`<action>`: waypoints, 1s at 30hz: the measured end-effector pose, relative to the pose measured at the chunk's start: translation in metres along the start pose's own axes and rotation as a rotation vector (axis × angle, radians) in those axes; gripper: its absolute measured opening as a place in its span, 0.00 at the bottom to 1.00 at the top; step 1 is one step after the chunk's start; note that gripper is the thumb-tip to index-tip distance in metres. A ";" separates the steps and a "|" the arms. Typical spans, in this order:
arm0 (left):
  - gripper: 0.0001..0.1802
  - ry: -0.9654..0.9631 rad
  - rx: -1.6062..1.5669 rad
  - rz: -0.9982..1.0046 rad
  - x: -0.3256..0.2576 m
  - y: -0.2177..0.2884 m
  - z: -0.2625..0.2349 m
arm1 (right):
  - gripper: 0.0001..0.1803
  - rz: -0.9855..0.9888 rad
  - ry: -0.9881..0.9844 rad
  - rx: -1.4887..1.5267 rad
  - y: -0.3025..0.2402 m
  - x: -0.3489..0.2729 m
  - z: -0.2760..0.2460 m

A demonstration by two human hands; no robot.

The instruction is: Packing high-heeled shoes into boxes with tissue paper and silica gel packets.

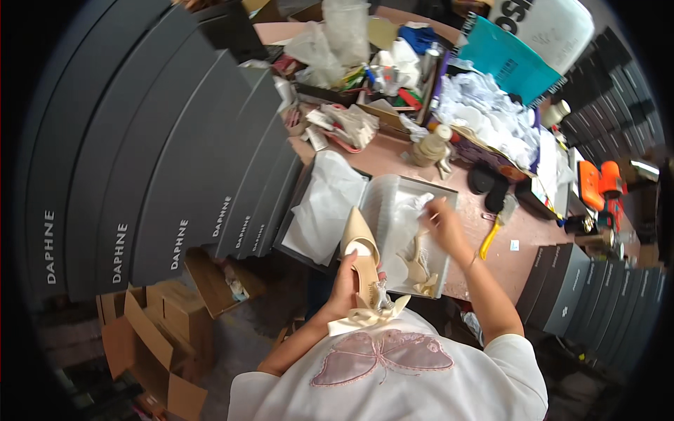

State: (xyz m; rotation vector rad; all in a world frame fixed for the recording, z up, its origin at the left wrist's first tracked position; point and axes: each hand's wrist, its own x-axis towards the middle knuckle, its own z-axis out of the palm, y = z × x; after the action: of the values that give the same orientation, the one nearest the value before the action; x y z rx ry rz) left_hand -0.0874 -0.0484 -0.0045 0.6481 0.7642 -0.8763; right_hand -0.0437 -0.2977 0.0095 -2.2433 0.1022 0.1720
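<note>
Presently your left hand [344, 284] grips a cream pointed-toe shoe [361, 252] by its middle, toe aimed away from you over the near edge of the open shoe box [439, 193]. A pale bow at the shoe's heel end lies against your shirt. Your right hand [441, 219] is closed on a wad of white tissue paper [421, 203] above the box interior, fingers pinched narrow around it. A second cream shoe [419, 266] lies inside the box, near its front right corner, on the tissue lining.

To do this step well, you would likely keep the held shoe level and steady while the tissue goes in or around it, and press the paper gently, since the bow looks easy to crush. Watch the loose lining sheet [326, 203] draped over the box's left wall; it could catch the toe.

Packages and signs: to your left stands a fanned row of dark grey shoe boxes [154, 154], each with light lettering near its lower end. More grey boxes [569, 281] are stacked at your right. Brown cardboard cartons [151, 337] sit open on the floor at lower left. A teal flat package [509, 63] leans at the table's far end, beside a white sign with large dark letters [544, 24].
</note>
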 end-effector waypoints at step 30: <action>0.34 -0.036 0.113 -0.009 0.006 -0.027 -0.003 | 0.14 -0.206 0.241 -0.563 0.035 0.032 0.019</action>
State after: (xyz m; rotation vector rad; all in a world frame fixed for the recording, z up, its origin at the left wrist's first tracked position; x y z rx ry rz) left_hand -0.1088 -0.0617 -0.0159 0.7275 0.6891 -0.9424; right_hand -0.0187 -0.3051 -0.0346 -2.8095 -0.0587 -0.2092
